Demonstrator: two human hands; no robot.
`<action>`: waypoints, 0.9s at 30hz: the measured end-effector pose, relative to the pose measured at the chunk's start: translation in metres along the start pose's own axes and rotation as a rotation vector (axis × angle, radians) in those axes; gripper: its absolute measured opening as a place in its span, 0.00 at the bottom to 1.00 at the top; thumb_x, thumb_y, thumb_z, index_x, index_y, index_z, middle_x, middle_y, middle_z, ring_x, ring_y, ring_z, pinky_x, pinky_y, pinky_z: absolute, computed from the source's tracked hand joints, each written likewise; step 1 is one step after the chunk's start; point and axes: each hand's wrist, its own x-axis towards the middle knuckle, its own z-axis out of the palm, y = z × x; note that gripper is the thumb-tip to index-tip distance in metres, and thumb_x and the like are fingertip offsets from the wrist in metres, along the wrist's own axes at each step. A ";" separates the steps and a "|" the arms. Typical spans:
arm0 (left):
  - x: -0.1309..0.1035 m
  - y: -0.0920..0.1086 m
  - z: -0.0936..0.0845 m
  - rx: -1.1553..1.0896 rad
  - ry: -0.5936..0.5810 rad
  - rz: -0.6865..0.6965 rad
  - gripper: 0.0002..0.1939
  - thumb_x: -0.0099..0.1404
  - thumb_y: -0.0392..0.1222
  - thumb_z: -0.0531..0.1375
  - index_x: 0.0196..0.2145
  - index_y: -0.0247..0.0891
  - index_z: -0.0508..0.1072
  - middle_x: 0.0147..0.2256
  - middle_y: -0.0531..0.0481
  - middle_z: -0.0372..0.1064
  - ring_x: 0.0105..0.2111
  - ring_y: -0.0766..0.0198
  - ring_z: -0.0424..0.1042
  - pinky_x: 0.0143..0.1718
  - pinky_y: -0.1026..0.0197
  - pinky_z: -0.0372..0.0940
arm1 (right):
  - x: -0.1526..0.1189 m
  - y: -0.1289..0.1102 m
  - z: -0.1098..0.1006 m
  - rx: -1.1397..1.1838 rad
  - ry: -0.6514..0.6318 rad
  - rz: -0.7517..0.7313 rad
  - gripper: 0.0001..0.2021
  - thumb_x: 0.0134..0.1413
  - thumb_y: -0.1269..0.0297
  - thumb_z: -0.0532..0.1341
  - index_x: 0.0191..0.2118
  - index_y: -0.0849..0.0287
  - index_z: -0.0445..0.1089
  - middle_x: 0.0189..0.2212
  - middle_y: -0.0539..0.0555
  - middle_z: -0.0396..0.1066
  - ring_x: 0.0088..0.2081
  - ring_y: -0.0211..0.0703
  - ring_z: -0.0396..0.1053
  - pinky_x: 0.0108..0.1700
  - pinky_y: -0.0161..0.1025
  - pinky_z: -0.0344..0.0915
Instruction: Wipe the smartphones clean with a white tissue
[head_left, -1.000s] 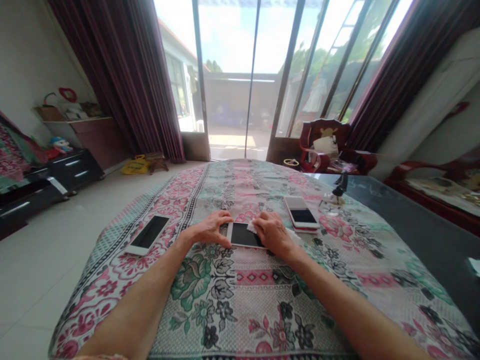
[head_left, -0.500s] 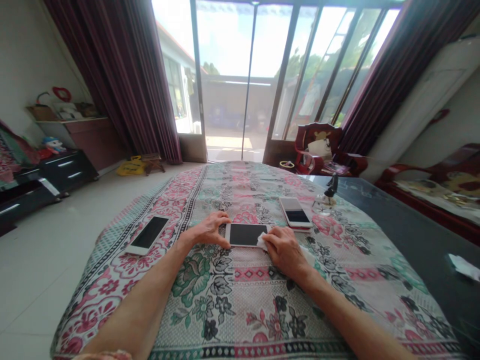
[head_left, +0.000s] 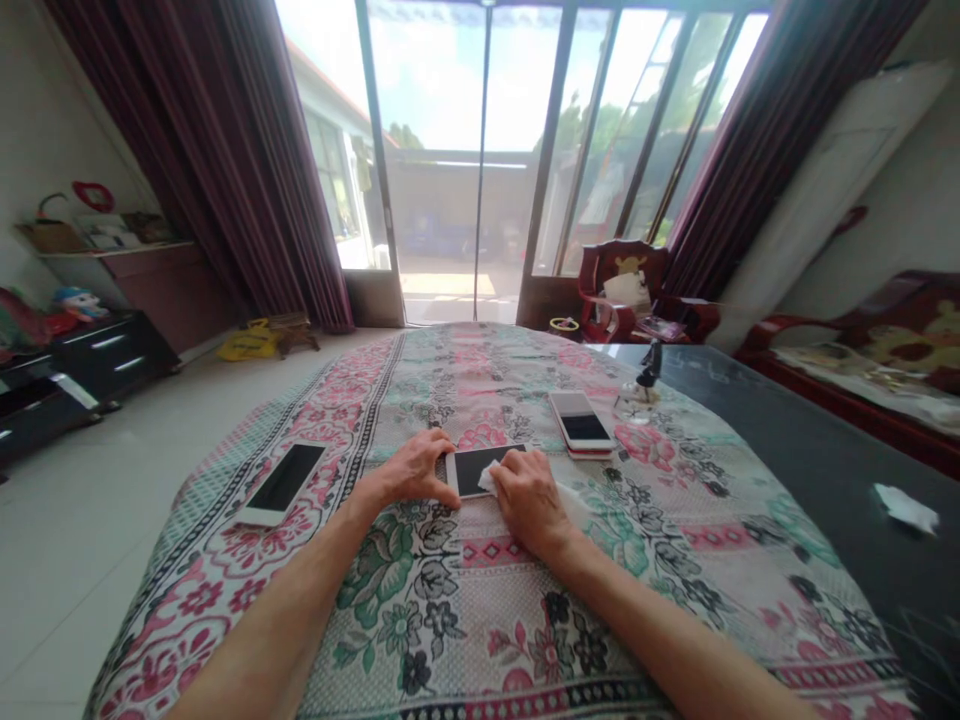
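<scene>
The left hand [head_left: 411,472] is pinning the near-left end of a phone [head_left: 480,468] lying flat on the floral cloth [head_left: 480,620], fingers curled over its edge and thumb on the near corner. The right hand [head_left: 529,498] is closed loosely around a white wipe [head_left: 487,479], pressing it onto the right part of the dark screen. This looks like the wiping step, with the screen partly covered; the next stroke probably calls for steady pressure from the left hand so the phone is not sliding on the fabric.

2 more phones are lying beyond the hands: 1, the far phone [head_left: 581,424], is just right of and past the right hand; the other, the left phone [head_left: 281,484], is well apart to the left of the left hand. A small spray bottle [head_left: 643,392] is standing farther right. Cloth between the hands and the person is bare, giving room to pull strokes back. To the right the cloth is ending on a dark tabletop [head_left: 825,470].
</scene>
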 end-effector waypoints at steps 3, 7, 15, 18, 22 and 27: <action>0.000 0.001 0.000 0.002 0.013 -0.006 0.36 0.38 0.57 0.71 0.44 0.36 0.71 0.45 0.45 0.65 0.48 0.52 0.65 0.50 0.56 0.61 | 0.012 -0.018 0.005 0.017 -0.036 -0.026 0.08 0.59 0.68 0.55 0.33 0.57 0.71 0.35 0.54 0.67 0.39 0.44 0.60 0.49 0.44 0.49; 0.000 0.001 0.000 0.005 0.001 -0.002 0.35 0.39 0.56 0.70 0.44 0.37 0.71 0.46 0.45 0.65 0.49 0.52 0.65 0.51 0.56 0.61 | 0.018 -0.024 0.007 0.051 -0.052 -0.031 0.08 0.59 0.67 0.55 0.33 0.57 0.72 0.36 0.54 0.67 0.40 0.44 0.61 0.49 0.43 0.49; 0.000 0.000 -0.002 -0.002 -0.047 -0.025 0.36 0.41 0.57 0.70 0.46 0.39 0.69 0.48 0.45 0.64 0.51 0.52 0.63 0.53 0.56 0.60 | 0.004 0.034 -0.005 -0.035 0.009 0.190 0.09 0.59 0.67 0.54 0.34 0.56 0.72 0.34 0.55 0.67 0.38 0.46 0.61 0.44 0.43 0.50; 0.000 0.001 -0.002 -0.003 -0.050 -0.025 0.36 0.41 0.57 0.70 0.46 0.39 0.69 0.48 0.45 0.63 0.51 0.52 0.63 0.52 0.56 0.60 | 0.004 0.033 -0.003 -0.074 0.026 0.209 0.08 0.59 0.68 0.55 0.33 0.58 0.72 0.34 0.57 0.67 0.38 0.47 0.61 0.44 0.43 0.50; 0.000 -0.001 0.001 0.013 -0.031 -0.014 0.36 0.40 0.57 0.70 0.45 0.38 0.70 0.47 0.45 0.64 0.50 0.53 0.64 0.51 0.57 0.61 | 0.010 0.007 0.007 -0.039 0.019 0.107 0.08 0.59 0.68 0.55 0.33 0.57 0.71 0.35 0.56 0.66 0.38 0.45 0.60 0.45 0.43 0.50; 0.000 -0.002 0.001 0.017 -0.031 0.013 0.36 0.42 0.58 0.69 0.45 0.36 0.69 0.47 0.45 0.63 0.49 0.54 0.64 0.51 0.58 0.61 | 0.018 -0.006 0.007 0.037 -0.010 0.015 0.10 0.61 0.66 0.53 0.32 0.55 0.71 0.35 0.53 0.67 0.40 0.43 0.61 0.47 0.42 0.50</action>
